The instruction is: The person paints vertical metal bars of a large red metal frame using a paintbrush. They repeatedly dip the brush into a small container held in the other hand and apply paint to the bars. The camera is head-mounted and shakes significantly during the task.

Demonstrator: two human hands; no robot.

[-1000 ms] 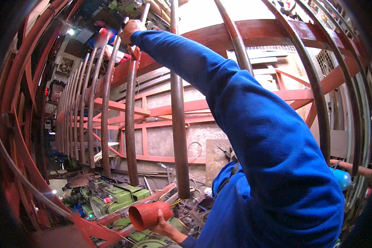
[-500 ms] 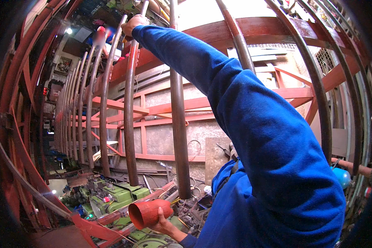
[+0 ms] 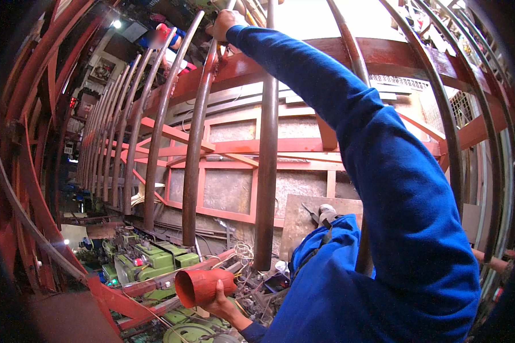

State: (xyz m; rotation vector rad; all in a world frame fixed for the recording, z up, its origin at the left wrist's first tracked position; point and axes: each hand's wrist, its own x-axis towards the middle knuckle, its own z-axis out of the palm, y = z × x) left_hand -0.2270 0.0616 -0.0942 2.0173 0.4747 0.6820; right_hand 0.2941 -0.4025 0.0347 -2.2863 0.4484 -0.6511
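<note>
A row of upright brown-red metal bars crosses a thick dark-red beam (image 3: pixel 383 54). At the top, my right hand (image 3: pixel 227 24) is closed beside the upper end of one bar (image 3: pixel 201 117); what its fingers hold, if anything, is hidden. Dark, glossy red shows on that bar just below the hand. Low in the picture, my left hand (image 3: pixel 219 304) grips a red cylindrical container (image 3: pixel 203 287) from its right side. The container lies tilted, with its wide open mouth toward the left. My blue right sleeve hides part of the bars.
Green machinery (image 3: pixel 154 260) stands at lower left, beside a red angled frame (image 3: pixel 111 303) and tangled pale cord (image 3: pixel 243 251). My shoe (image 3: pixel 327 213) is near a flat brown board (image 3: pixel 297 211). Another person (image 3: pixel 174 43) in red and blue is beyond the bars at upper left.
The view has shifted, so the bars stand farther right in the picture. My right hand has moved slightly closer to the bar beside it. My left hand still holds the red container.
</note>
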